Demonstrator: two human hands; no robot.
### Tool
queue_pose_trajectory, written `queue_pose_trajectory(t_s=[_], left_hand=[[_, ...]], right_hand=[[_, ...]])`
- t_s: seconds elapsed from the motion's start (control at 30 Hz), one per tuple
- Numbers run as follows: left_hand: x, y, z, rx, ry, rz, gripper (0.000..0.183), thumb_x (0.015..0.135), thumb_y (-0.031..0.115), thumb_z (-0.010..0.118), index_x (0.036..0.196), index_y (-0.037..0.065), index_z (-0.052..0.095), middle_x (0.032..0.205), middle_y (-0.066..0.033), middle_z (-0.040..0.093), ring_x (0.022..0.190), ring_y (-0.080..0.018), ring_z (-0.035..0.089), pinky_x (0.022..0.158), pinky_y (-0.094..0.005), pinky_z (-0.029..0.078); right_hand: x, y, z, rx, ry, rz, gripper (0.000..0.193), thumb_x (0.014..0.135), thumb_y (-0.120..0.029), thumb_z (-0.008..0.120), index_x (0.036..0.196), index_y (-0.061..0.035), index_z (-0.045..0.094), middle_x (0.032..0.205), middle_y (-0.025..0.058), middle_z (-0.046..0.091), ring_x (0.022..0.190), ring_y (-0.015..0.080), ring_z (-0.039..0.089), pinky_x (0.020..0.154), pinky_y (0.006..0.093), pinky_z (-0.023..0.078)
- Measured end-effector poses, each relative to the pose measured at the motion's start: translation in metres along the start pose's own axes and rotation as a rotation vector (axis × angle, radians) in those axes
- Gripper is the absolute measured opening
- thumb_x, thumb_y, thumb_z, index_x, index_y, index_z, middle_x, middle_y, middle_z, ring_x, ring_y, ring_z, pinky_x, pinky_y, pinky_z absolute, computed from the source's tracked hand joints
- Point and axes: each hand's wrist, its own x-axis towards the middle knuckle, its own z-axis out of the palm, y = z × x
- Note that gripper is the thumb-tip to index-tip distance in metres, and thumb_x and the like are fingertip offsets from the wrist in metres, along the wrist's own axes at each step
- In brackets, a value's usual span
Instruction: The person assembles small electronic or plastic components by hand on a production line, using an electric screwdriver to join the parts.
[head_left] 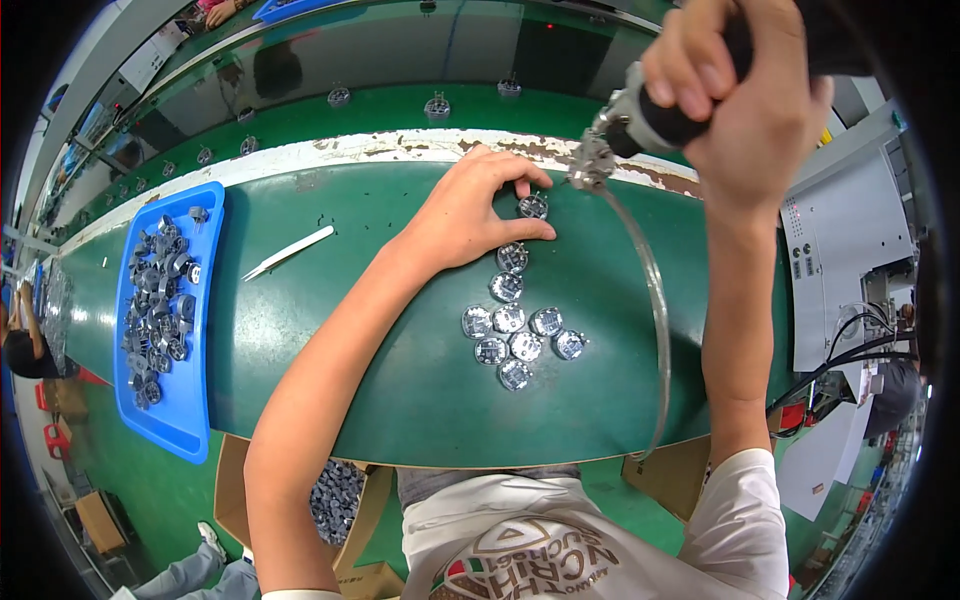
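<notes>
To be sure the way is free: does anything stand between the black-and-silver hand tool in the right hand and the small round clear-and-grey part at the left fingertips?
Nothing visible does: the left hand curls around the part from the left, leaving the side toward the tool mostly open.

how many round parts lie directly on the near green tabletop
10: one round part at the left hand, two just below it, seven clustered lower; that hand may hide more.
</notes>
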Motion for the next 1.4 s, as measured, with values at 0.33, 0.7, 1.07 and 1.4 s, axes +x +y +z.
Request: queue_pose_trajectory(t_s=[0.33, 0.7, 1.07, 1.4], left_hand=[[0.001, -0.002, 0.003, 0.042, 0.028, -0.013, 0.042, 0.072, 0.027, 0.094, 0.086, 0.003, 0.062, 0.084, -0.0068, 0.06, 0.085, -0.024, 0.054, 0.078, -0.037, 0.048], [0.0, -0.002, 0.003, 0.045, 0.014, -0.036, 0.044, 0.073, 0.026, 0.093, 0.086, 0.003, 0.058, 0.083, -0.0057, 0.058, 0.085, -0.0229, 0.05, 0.076, -0.0365, 0.047], [0.001, 0.0, 0.002, 0.043, 0.003, -0.069, 0.048, 0.069, 0.035, 0.094, 0.084, 0.002, 0.062, 0.083, -0.0088, 0.061, 0.088, -0.026, 0.054, 0.08, -0.0385, 0.049], [0.002, 0.005, 0.001, 0.062, -0.005, -0.119, 0.048, 0.069, 0.033, 0.095, 0.085, 0.0, 0.064, 0.083, -0.0103, 0.062, 0.087, -0.0273, 0.056, 0.081, -0.0396, 0.05]], right_hand=[[0.001, 0.019, 0.005, 0.093, -0.118, 0.065, 0.031, 0.105, -0.025, 0.062, 0.084, -0.0035, 0.057, 0.048, -0.0017, 0.043, 0.035, 0.0087, 0.041, 0.036, 0.0256, 0.034], [-0.003, 0.029, 0.007, 0.092, -0.156, 0.11, 0.034, 0.104, -0.024, 0.064, 0.078, -0.0042, 0.057, 0.048, -0.0022, 0.045, 0.034, 0.0078, 0.04, 0.036, 0.0255, 0.031], [-0.004, 0.03, 0.008, 0.092, -0.199, 0.108, 0.035, 0.105, -0.025, 0.063, 0.076, -0.0055, 0.056, 0.048, -0.0031, 0.044, 0.035, 0.0072, 0.041, 0.036, 0.0251, 0.032], [0.005, 0.045, 0.012, 0.136, -0.24, 0.074, 0.036, 0.104, -0.025, 0.066, 0.074, -0.0061, 0.059, 0.048, -0.0034, 0.047, 0.035, 0.0069, 0.042, 0.035, 0.0257, 0.033]])
